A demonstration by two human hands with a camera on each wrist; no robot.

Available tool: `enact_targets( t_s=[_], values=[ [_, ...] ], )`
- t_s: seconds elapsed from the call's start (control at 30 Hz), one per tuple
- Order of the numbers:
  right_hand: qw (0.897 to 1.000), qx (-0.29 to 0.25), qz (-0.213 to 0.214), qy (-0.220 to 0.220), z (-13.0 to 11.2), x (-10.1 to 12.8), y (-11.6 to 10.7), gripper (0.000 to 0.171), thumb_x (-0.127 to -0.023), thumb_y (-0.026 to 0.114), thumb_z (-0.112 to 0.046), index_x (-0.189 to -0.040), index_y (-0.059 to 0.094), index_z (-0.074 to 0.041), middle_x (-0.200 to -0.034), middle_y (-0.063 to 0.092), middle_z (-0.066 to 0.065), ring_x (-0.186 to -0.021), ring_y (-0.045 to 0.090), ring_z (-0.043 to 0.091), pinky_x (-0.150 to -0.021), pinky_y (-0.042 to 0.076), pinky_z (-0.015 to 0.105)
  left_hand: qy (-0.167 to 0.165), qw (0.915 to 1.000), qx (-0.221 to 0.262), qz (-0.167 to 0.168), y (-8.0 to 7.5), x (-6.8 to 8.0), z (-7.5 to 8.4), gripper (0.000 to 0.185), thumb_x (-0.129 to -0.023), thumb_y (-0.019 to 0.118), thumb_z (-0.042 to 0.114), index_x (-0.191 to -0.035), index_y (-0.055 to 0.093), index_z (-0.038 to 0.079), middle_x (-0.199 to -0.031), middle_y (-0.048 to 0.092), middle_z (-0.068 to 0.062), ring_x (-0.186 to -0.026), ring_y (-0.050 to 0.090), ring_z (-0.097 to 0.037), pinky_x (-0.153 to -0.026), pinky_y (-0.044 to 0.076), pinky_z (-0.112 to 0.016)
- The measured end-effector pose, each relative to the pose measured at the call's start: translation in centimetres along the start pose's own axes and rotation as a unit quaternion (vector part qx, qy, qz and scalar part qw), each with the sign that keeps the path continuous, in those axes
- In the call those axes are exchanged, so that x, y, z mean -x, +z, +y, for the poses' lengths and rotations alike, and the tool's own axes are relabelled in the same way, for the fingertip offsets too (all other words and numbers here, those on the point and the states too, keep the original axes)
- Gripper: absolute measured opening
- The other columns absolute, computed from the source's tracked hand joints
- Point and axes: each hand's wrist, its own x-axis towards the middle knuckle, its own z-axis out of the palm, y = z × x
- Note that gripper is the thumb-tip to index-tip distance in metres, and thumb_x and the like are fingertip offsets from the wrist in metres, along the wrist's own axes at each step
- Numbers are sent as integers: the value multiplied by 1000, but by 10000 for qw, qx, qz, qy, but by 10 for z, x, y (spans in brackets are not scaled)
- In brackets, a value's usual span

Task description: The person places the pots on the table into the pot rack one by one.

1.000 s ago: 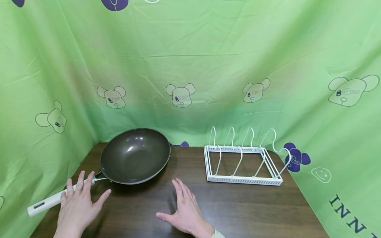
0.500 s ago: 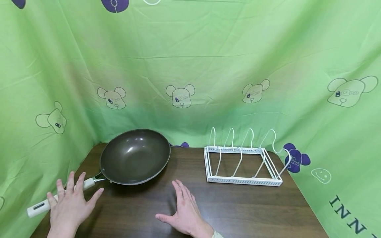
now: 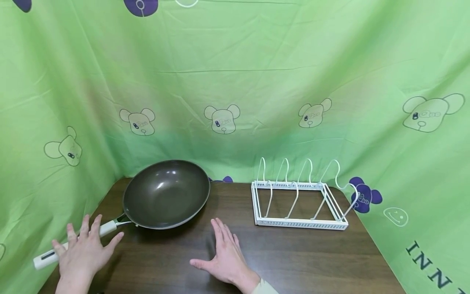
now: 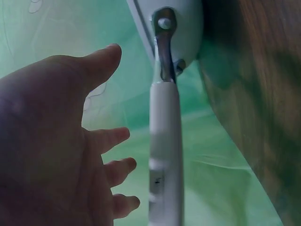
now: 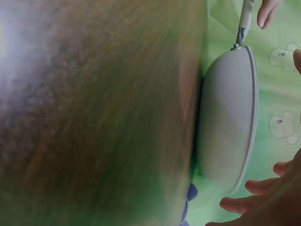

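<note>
A dark frying pan (image 3: 167,194) with a pale outside stands at the table's left back, its white handle (image 3: 108,228) pointing to the near left. My left hand (image 3: 82,253) hovers over that handle with fingers spread. The left wrist view has a gap between this hand (image 4: 51,132) and the handle (image 4: 165,117). In front of the pan and to its right, my right hand (image 3: 225,261) is held with straight fingers and thumb out, gripping nothing. In the right wrist view the pan's pale side (image 5: 228,113) faces the camera.
A white wire pan rack (image 3: 301,221) with several upright loops sits at the right back of the brown wooden table (image 3: 312,261). Green cloth (image 3: 227,85) printed with bear heads hangs around the back and both sides.
My left hand has shifted left and slightly toward me along the handle, fingers still spread. My right hand has barely moved. Pan and rack stay in place.
</note>
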Motion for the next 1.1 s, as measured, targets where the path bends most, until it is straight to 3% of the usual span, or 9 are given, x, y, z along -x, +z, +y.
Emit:
enact_targets(
  t_s=[0.5, 0.63, 0.87, 1.1],
  values=[
    [9997, -107, -188, 136, -2, -13, 5, 120, -71, 71, -79, -160, 22, -14, -164, 27, 11, -147, 32, 38, -112, 28, 70, -72, 9999, -19, -155, 10, -11, -4, 104, -92, 48, 75, -159, 11, 4, -154, 18, -40, -131, 11, -74, -97, -4, -88],
    [9995, -103, -232, 185, -4, -16, 7, 120, -71, 71, -80, -160, 22, -15, -164, 28, 10, -148, 32, 36, -112, 28, 68, -53, 9999, -56, -152, 12, -10, -7, 106, -90, 48, 77, -158, 14, 3, -149, 25, -42, -126, 22, -72, -97, 1, -88],
    [9983, -402, -348, 233, -13, -17, 17, 120, -71, 74, -77, -160, 21, -16, -164, 27, 9, -148, 31, 35, -114, 28, 65, -11, 9997, -232, 70, 15, -2, -17, 105, -89, 61, 69, -158, 17, 3, -126, 47, -42, -105, 43, -63, -86, 21, -83],
    [9983, -344, -403, 239, -16, -13, 24, 119, -71, 73, -77, -160, 22, -17, -163, 29, 9, -147, 33, 34, -113, 31, 64, 45, 9993, -375, -42, 21, 8, -17, 88, -87, 70, 61, -142, 39, -1, -103, 54, -34, -97, 48, -57, -74, 34, -75]
  ],
)
